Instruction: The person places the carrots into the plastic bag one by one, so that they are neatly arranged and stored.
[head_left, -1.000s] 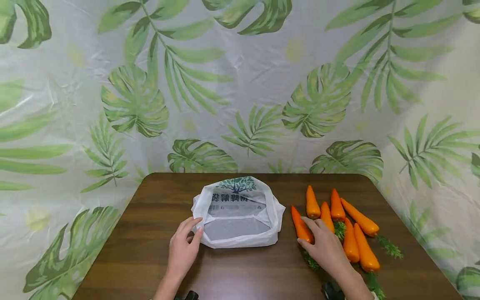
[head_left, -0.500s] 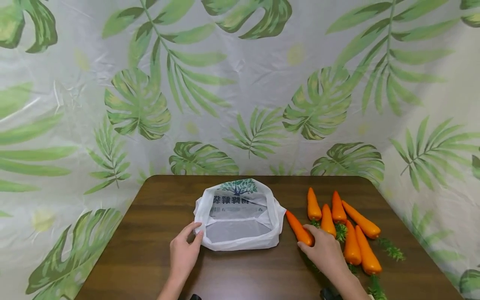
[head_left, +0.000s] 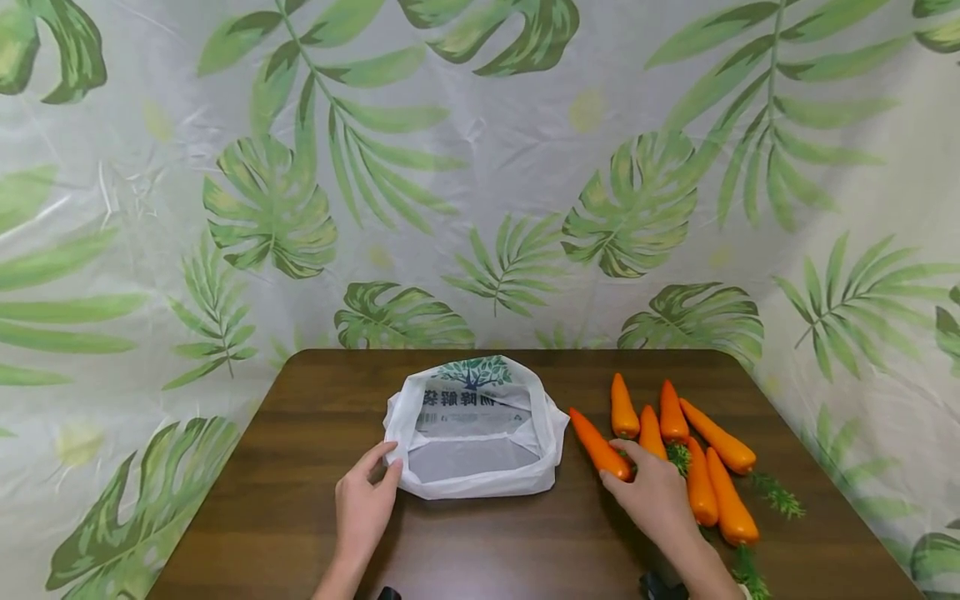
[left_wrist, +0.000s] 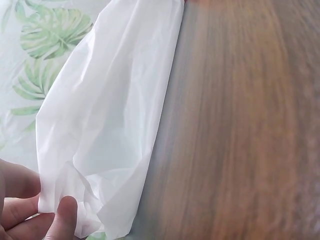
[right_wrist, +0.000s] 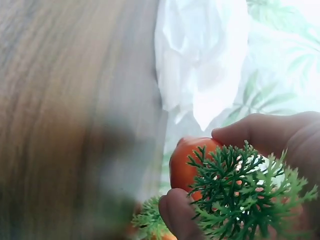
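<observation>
A white plastic bag (head_left: 480,485) with a green tree print stands on the table, its mouth spread wide. At its left side my left hand (head_left: 363,498) pinches the rim between thumb and fingers; the left wrist view shows the thumb (left_wrist: 64,215) against the crumpled film. Right of the bag, my right hand (head_left: 654,487) grips an orange carrot (head_left: 596,442) near its thick end, its tip pointing at the bag's right side. Feathery green leaves (right_wrist: 240,190) at the carrot's top partly cover the hand in the right wrist view.
Several more carrots with green tops, such as one carrot (head_left: 729,498), lie to the right of my right hand. The brown wooden table (head_left: 300,467) ends at a leaf-patterned curtain (head_left: 525,183) behind it.
My right hand has closed round the nearest carrot and brought it slightly left, closer to the bag. The left hand stays at the bag's rim.
</observation>
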